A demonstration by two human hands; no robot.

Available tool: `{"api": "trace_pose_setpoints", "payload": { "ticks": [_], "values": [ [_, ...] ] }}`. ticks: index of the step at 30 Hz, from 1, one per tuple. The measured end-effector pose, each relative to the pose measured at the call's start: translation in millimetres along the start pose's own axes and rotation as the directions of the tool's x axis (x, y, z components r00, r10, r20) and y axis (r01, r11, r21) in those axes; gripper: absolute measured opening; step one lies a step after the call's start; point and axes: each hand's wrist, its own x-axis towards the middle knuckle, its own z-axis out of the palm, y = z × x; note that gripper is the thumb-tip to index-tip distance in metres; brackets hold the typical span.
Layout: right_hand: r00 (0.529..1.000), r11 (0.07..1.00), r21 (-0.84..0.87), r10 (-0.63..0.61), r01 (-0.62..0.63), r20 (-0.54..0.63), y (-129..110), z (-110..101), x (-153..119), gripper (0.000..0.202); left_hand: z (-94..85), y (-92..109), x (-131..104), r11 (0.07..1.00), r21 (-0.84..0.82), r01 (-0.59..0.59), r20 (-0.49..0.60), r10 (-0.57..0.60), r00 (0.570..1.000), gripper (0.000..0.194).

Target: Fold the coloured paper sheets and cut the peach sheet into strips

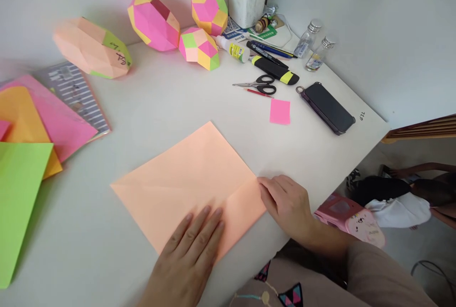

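A sheet of peach paper (171, 169) lies on the white table with a strip along its near right side folded over. My left hand (195, 245) rests flat on the paper near its lower edge, fingers stretched out. At the paper's right corner, my right hand (288, 202) pinches the end of the folded strip between thumb and curled fingers. Faint crease lines run across the sheet.
Green (21, 198), orange and pink paper sheets overlap at left. Several faceted paper shapes (155, 22) stand along the wall. Scissors (265, 84), a glue bottle (233, 50), pens, a pink paper square (280, 111) and a phone (328, 106) lie beyond. Another person (395, 198) is at lower right.
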Motion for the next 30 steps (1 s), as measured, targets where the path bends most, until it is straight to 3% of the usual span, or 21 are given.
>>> {"api": "trace_pose_setpoints", "payload": {
  "ticks": [5,11,19,22,26,30],
  "values": [
    [1.000,0.999,-0.041,-0.004,0.005,0.015,0.0,0.4,-0.7,0.019,-2.6,2.5,0.7,0.994,0.063,0.086,0.011,-0.087,0.996,0.050],
    [1.000,0.995,-0.094,-0.012,0.014,0.027,-0.6,0.4,-0.8,0.020,-9.9,10.9,9.7,0.989,0.120,0.082,0.022,-0.085,0.996,0.040],
    [1.000,0.993,-0.117,-0.025,0.026,0.007,-1.0,0.8,-0.4,0.020,-5.6,11.3,20.0,0.987,0.133,0.087,-0.126,-0.071,0.990,0.018],
    [1.000,0.992,-0.122,-0.026,0.026,0.006,-1.5,1.1,-0.2,0.020,0.1,9.7,16.5,0.991,0.124,0.039,-0.101,-0.026,0.994,0.028],
    [1.000,0.992,-0.120,-0.022,0.023,0.003,-2.5,1.1,-0.2,0.019,1.6,4.9,15.5,0.987,0.091,-0.131,0.008,0.131,0.991,0.044],
    [1.000,0.994,-0.107,-0.016,0.018,0.012,-2.6,0.9,-0.3,0.019,-2.0,2.5,18.7,0.987,0.082,-0.137,0.088,0.130,0.988,0.049]
  ]
}}
